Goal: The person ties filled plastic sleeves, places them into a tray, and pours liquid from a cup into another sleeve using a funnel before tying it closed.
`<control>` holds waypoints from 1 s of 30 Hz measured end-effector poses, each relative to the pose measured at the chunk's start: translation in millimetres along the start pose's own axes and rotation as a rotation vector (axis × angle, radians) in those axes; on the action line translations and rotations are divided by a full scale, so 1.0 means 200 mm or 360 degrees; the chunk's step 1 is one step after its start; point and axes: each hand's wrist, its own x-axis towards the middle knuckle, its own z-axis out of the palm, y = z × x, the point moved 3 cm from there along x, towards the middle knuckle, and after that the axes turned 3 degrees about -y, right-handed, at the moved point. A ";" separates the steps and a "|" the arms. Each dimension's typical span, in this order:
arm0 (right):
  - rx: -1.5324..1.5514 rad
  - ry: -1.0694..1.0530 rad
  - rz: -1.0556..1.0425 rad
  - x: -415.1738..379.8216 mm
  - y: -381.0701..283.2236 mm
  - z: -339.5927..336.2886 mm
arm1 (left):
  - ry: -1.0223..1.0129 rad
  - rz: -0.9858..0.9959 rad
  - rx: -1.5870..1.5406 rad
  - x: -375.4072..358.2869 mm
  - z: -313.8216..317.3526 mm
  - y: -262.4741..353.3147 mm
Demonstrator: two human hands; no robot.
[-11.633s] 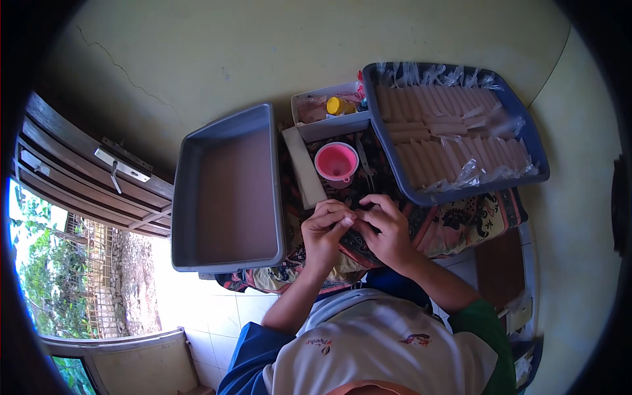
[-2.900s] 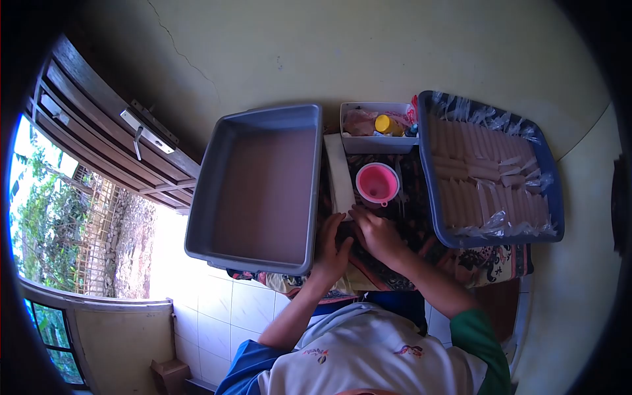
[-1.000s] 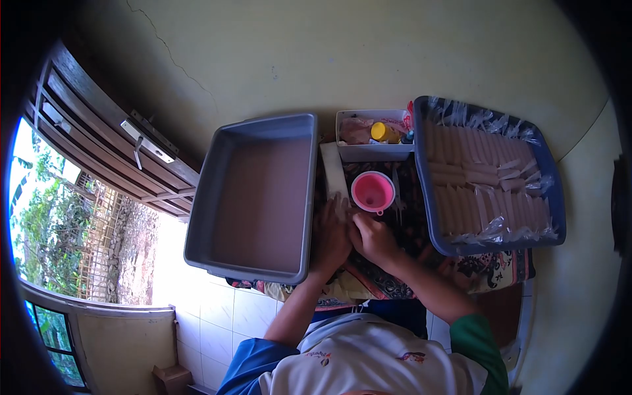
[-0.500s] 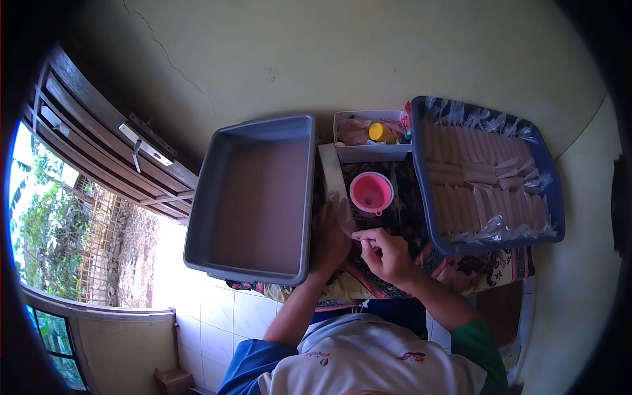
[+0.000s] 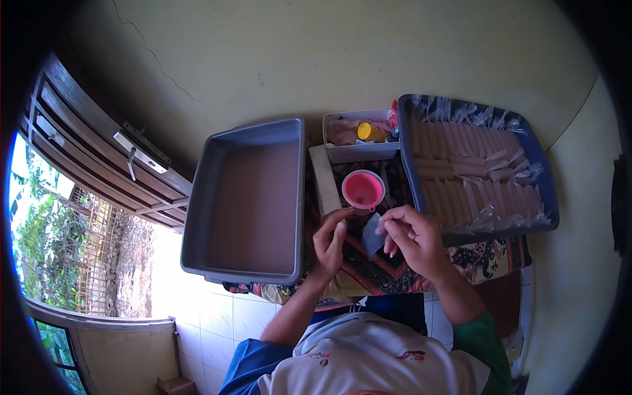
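I see the small clear plastic bag (image 5: 372, 234) pinched in my right hand (image 5: 413, 238) fingers, hanging long-axis downward just below the pink funnel (image 5: 363, 189); my left hand (image 5: 331, 238), fingers loosely spread, hovers just beside it.

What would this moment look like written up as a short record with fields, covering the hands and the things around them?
Right hand: pinches a small clear plastic bag, lifted off the cloth
Left hand: open, fingers spread, beside the bag, holding nothing
Pink funnel: just beyond the hands, mouth up
Left tray: grey, nothing visible inside
Right tray: blue, rows of filled plastic tubes
Small white box: beyond the funnel, yellow cap inside
Surface: patterned cloth
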 end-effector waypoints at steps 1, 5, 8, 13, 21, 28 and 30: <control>0.0077 -0.0054 0.0103 0.01 0.02 0.02 | -0.0073 -0.0201 -0.0481 -0.01 0.00 0.02; 0.0083 -0.0144 0.0193 0.05 0.08 0.05 | -0.0140 -0.0426 -0.0918 -0.02 0.02 0.09; 0.0049 -0.0218 0.0190 0.06 0.10 0.06 | -0.0130 -0.0490 -0.0916 0.00 0.00 0.12; 0.0140 -0.0175 0.0205 0.09 0.12 0.07 | -0.0007 -0.0619 -0.0773 0.01 -0.03 0.11; -0.1104 0.0109 -0.0370 0.15 0.29 0.11 | 0.0113 -0.0481 -0.0655 0.00 -0.04 0.12; -0.0943 0.0102 -0.0244 0.18 0.32 0.10 | 0.0114 -0.0441 -0.0681 -0.02 -0.03 0.09; -0.0806 0.0154 -0.0240 0.18 0.33 0.09 | 0.0112 -0.0422 -0.0639 -0.03 -0.03 0.08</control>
